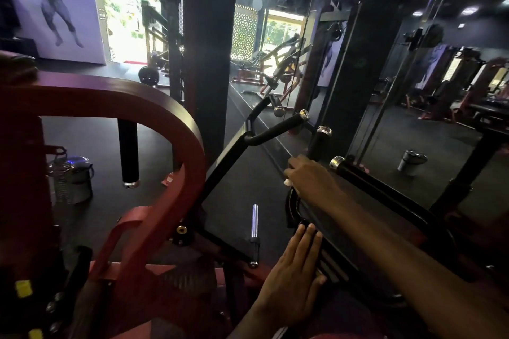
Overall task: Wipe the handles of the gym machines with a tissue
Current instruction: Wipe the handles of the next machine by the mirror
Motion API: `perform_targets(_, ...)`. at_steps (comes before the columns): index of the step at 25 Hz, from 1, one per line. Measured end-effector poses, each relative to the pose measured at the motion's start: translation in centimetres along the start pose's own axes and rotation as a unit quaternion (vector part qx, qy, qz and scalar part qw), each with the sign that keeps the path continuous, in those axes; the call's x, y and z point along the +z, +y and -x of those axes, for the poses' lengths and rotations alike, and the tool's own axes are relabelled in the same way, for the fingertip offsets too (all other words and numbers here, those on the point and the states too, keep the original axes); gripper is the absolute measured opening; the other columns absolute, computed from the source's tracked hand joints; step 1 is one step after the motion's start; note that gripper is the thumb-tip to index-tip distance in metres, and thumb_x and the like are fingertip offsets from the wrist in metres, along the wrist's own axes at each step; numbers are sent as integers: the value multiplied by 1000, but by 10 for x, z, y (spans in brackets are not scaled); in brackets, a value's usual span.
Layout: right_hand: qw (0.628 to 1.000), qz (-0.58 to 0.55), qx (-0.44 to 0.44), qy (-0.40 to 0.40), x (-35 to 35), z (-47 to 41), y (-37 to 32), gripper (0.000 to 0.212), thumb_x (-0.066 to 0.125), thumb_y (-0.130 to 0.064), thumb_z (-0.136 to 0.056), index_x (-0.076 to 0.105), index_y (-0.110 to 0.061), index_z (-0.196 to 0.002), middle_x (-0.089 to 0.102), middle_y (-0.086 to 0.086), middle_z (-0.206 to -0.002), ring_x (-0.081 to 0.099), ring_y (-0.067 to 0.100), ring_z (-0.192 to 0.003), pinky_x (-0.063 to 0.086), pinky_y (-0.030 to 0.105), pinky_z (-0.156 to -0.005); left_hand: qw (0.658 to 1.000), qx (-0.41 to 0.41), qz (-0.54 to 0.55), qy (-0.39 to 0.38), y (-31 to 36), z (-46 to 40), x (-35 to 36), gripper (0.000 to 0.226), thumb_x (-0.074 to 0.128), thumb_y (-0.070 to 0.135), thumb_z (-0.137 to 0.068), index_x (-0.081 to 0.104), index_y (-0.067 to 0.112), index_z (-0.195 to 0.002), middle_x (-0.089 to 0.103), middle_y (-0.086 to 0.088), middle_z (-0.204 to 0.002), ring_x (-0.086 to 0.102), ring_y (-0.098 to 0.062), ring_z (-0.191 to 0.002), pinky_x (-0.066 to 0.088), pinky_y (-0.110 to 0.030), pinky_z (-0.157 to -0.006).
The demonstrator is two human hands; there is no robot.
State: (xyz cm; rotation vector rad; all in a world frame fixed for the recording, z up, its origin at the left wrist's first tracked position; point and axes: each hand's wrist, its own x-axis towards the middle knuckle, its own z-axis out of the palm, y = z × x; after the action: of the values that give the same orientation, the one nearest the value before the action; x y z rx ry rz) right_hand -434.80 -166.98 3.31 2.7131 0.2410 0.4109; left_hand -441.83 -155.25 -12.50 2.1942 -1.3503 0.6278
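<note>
Two bare hands are at work on the black machine frame at the near right. The right hand (308, 176) is clenched round the base of an upright handle (319, 146), with a scrap of white tissue (287, 181) peeping out beneath the fingers; most of the tissue is hidden in the fist. The left hand (292, 270) lies flat and released, fingers straight, on a black ribbed plate (333, 264).

Four chrome-capped black grips can be counted: the one being held, a second (358, 173) just right of it, and two more (278, 129) farther off on the left arm's fork. One chrome peg (254, 224) sticks up near the red frame (154, 107). Mirror reflections on the right are dim and hard to make out.
</note>
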Motion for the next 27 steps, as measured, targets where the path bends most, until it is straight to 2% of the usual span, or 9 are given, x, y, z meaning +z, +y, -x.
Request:
perform_targets(2,996,58,-35,-64,-3,-12,-9,21,49,-11,-92,58,-8,-111,58,9,-116,46,26,-115,42,35,-92,1000,2,-12,-5,1,0,-1,60,19,38,-102,11,2,-148,9,-15,-158,7,-29,-146,23,-37,-116)
perform_targets(6,972,74,-93,-202,-9,-19,-35,24,52,-9,-90,58,-5,-113,57,14,-117,54,28,-110,46,38,-90,998,-13,-60,-14,0,-1,-3,61,14,41,-101,6,3,-149,11,-15,-157,9,-28,-146,29,-38,-112)
perform_targets(9,952,48,-120,-277,-5,-19,-52,17,56,-11,-88,63,-6,-103,62,11,-111,61,27,-102,53,37,-84,996,-12,-85,-22,0,0,-2,61,12,40,-101,2,3,-149,19,-16,-153,10,-29,-144,24,-36,-115)
perform_targets(11,942,56,-140,-301,0,-15,-60,17,59,-13,-86,64,-6,-101,63,9,-110,62,27,-100,50,33,-73,994,-10,-104,-29,-2,0,-1,58,13,39,-101,18,4,-147,32,-15,-147,15,-27,-141,13,-36,-117)
perform_targets(13,939,74,-148,-300,3,-17,-61,16,57,-13,-87,63,-7,-101,63,9,-110,62,27,-100,47,33,-70,995,-5,-97,-22,-2,1,1,57,14,39,-101,25,3,-144,33,-15,-148,15,-28,-142,7,-36,-119)
perform_targets(16,950,82,-131,-272,7,-29,-53,19,49,-12,-91,63,-8,-103,63,10,-111,62,27,-100,51,35,-77,996,-16,-77,-31,-2,-1,1,61,15,42,-101,9,4,-149,19,-14,-154,12,-28,-144,25,-35,-114)
perform_targets(17,954,83,-121,-262,5,-34,-49,19,49,-12,-91,62,-8,-104,62,10,-112,61,27,-101,51,36,-80,996,-23,-81,-36,-2,-1,0,62,16,43,-101,10,4,-149,18,-14,-155,13,-28,-144,28,-34,-113)
perform_targets(23,977,62,-22,-202,-16,-53,-5,24,60,-10,-87,62,-6,-110,58,12,-117,58,27,-109,51,37,-89,996,-3,-85,-29,-4,-1,-2,63,19,44,-100,20,3,-148,16,-15,-156,12,-28,-145,26,-33,-114)
perform_targets(27,994,51,35,-92,-26,-51,32,24,51,-5,-91,61,-1,-112,57,16,-116,57,30,-109,49,37,-88,997,-3,-71,-22,-7,-3,0,63,15,44,-99,24,3,-147,22,-15,-155,17,-28,-144,33,-34,-110)
